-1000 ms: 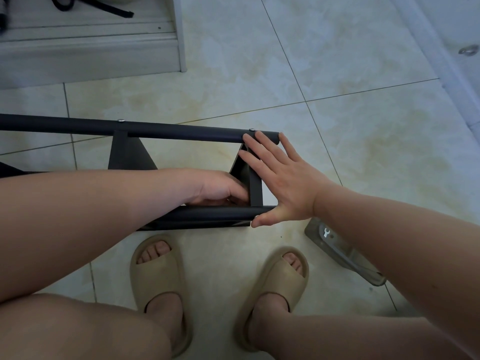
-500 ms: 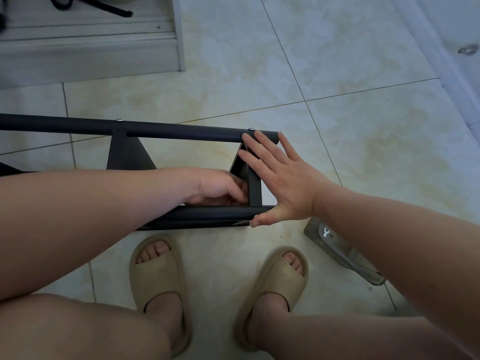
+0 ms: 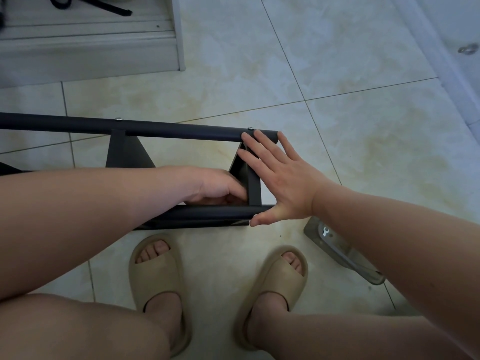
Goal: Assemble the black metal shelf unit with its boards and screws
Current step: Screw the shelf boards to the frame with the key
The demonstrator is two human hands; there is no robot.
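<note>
**Head view.** Illumination is soft, diffuse and moderately dim, with no hard-edged shadows. The floor tiles are brightest at the upper centre and right, where a cool bluish cast lies over them and over the white panel. Lower down the tone turns warm and yellowish. Faint, blurred shadows lie beneath the slippers and under the black frame, whose tubes carry a dull sheen along their tops, without glare. The clear plastic bag shows weak reflections. The centre is sharp; the left forearm and right forearm, close to the lens, appear enlarged and slightly soft. Wide-angle distortion bends the grout lines towards the edges.
</note>
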